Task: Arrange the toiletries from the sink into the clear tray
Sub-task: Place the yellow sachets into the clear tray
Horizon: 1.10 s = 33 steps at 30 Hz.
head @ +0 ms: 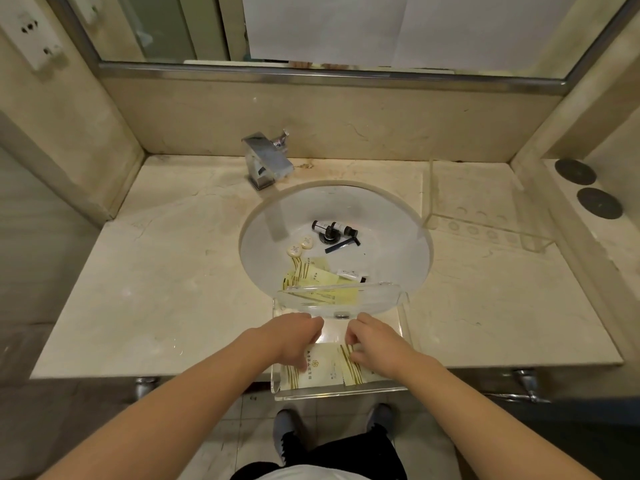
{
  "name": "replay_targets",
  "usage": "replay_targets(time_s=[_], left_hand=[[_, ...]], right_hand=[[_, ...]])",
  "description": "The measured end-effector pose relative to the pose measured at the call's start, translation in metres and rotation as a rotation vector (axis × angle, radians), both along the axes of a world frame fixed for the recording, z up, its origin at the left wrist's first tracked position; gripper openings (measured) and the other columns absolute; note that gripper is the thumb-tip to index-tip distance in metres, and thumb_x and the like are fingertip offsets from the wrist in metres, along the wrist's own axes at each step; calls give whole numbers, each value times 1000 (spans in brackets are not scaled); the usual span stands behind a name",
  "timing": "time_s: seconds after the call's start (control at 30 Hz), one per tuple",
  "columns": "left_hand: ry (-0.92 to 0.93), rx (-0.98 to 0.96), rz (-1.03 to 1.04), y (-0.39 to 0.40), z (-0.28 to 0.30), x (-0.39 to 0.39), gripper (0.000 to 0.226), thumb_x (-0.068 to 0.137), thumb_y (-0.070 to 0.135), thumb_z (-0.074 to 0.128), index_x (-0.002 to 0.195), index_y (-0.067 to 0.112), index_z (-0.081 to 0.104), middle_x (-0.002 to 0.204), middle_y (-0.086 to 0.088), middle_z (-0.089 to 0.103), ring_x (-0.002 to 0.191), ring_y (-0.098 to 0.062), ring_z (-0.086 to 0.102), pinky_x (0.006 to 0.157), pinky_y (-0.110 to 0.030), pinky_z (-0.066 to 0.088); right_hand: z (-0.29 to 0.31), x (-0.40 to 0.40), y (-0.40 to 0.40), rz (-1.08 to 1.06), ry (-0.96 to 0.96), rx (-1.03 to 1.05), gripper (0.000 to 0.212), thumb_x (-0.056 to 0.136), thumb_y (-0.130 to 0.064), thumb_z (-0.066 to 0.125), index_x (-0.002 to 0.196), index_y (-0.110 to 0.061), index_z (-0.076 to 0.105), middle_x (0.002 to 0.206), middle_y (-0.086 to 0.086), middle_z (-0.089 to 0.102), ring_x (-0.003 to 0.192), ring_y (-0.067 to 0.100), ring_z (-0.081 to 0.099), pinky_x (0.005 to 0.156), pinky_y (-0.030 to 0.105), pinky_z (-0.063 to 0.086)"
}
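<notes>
A clear tray (403, 299) sits at the counter's front edge, overlapping the sink (391, 220). Cream packets with gold stripes (323, 370) lie inside it. My left hand (298, 336) and my right hand (372, 341) both rest in the tray, fingers curled on the packets. In the sink lie more yellow packets (311, 273), two heart-shaped soaps (300, 246), two dark small bottles (334, 227) by the drain, a dark razor (341, 245) and a white tube (351, 275).
A chrome faucet (266, 159) stands behind the sink. A second clear holder (485, 216) sits on the counter at right. Two dark round discs (587, 187) lie on the right ledge. A mirror runs along the back wall.
</notes>
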State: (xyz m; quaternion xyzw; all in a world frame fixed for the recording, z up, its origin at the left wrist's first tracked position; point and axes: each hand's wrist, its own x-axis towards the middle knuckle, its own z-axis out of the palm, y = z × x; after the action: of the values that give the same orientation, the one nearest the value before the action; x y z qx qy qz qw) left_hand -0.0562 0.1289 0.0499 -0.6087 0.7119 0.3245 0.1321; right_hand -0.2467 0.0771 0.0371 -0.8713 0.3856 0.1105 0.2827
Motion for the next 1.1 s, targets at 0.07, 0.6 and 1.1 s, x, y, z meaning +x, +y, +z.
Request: replay_targets(time_s=[0.07,0.6,1.1], left_hand=[[1,10,5,-2,0,0,51,68,25,84,105,17,50,109,-4,60,95,-23,58,82,-36,52],[382,-390,761,-56,9,33,3,86,15,60,87,14,57,68,3,56,67,-16,52,64,-27,42],[251,60,854,-134,-56,58,61,87,20,64,142,14,39,138,-12,52,124,-29,52,99,-34,43]], right_hand=[[0,3,1,-6,-19,7,16,84,-22,65,97,-19,56,99,-6,45,88,16,51,80,28,47],[18,19,-62,-358,-245,-245,11,91,-24,53,84,-17,58,77,-4,61,71,16,55,59,30,45],[-56,88,-162,-480,-49,365,14,89,-21,54,100,-16,60,108,4,65,97,22,60,86,36,49]])
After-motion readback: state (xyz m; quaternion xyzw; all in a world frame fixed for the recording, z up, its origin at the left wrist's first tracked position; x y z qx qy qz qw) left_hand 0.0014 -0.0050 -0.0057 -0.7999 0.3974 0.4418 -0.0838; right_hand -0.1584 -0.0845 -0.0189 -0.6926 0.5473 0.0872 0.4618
